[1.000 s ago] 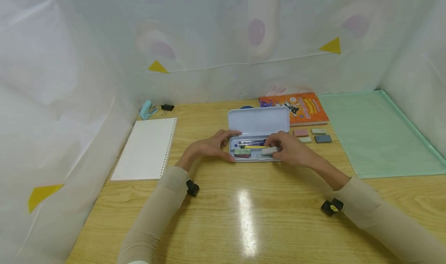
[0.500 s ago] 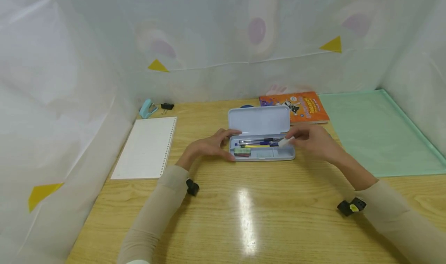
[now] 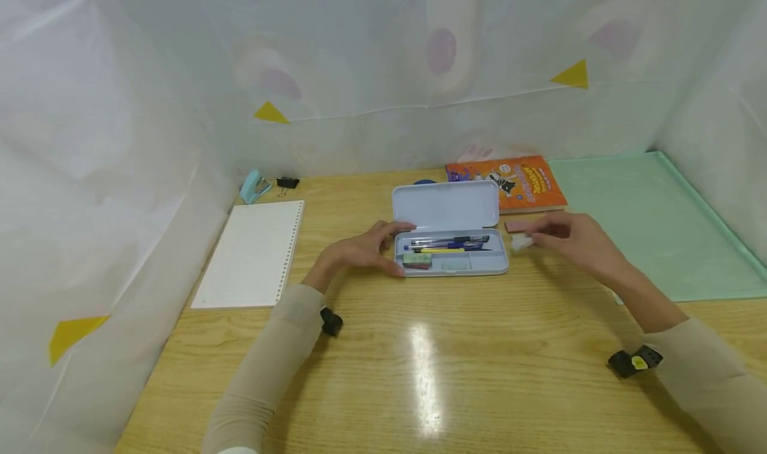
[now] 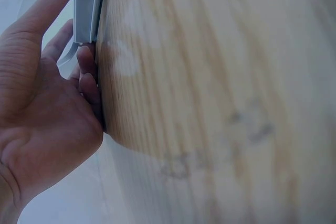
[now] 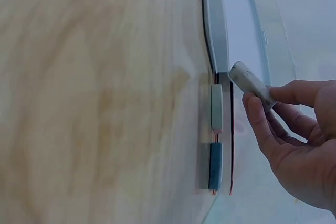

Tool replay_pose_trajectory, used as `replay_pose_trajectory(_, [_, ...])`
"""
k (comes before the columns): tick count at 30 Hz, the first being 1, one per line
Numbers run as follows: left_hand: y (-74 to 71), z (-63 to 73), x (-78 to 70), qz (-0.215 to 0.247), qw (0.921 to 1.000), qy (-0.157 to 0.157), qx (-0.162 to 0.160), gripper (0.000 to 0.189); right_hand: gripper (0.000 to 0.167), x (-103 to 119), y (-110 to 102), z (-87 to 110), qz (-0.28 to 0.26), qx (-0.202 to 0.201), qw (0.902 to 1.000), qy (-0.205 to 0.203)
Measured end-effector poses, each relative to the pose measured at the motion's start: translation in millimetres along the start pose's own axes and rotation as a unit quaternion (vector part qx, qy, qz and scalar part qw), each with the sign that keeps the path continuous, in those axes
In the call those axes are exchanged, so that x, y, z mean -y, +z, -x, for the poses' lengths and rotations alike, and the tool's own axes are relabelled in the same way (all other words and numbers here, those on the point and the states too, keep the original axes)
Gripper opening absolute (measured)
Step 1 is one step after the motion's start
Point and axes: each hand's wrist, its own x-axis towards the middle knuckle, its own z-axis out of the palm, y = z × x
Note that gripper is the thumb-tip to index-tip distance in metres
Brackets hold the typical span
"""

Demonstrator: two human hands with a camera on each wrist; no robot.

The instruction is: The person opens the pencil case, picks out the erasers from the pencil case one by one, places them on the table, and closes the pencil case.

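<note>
A pale blue pencil case lies with its lid up on the table. My left hand holds its left end, thumb at the front corner and fingers toward the hinge side. Several pens and a yellow pencil lie in its long compartment, with a green eraser in the front left one. Just right of the case, my right hand pinches a worn white eraser between thumb and fingers, above the tabletop. Near it lie a pink eraser, a pale green eraser and a dark blue eraser.
Behind the case is an orange book; a green translucent mat covers the table's right side. On the left lie a sheet of punched paper, a light blue stapler and a black binder clip. White sheeting encloses the table.
My right hand has lifted the white eraser out of the case's front compartment and carried it right, past the case's end. My left hand has stayed on the case.
</note>
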Motion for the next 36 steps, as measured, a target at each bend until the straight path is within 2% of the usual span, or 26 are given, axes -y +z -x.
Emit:
replay_pose_trajectory(9, [0.9,-1.0,1.9,0.002,1.0,0.004,-0.001,0.093,0.018,-11,-1,3.9,-0.005,0.045,0.9989,-0.011])
replay_pose_trajectory(15, [2.7,-1.7,1.6,0.0,1.0,0.006,0.001,0.093,0.021,-14,-5,4.6,0.014,0.065,0.9977,-0.006])
replay_pose_trajectory(21, [3.0,-1.1,0.7,0.012,0.9999,0.007,-0.001,0.093,0.027,-20,-14,9.5,0.023,0.07,0.9973,0.0])
replay_pose_trajectory(25, [2.1,-0.8,2.3,0.018,0.9998,0.005,-0.002,0.094,0.029,-22,-19,12.9,0.0,0.07,0.9975,0.006])
replay_pose_trajectory(30, [1.1,-0.7,3.3,0.016,0.9998,0.007,-0.005,0.093,0.031,-13,-17,12.9,-0.047,0.074,0.9961,-0.007])
replay_pose_trajectory(36, [0.6,-1.3,4.0,0.011,0.9999,0.01,-0.004,0.093,0.032,8,2,3.5,-0.073,0.089,0.993,-0.023])
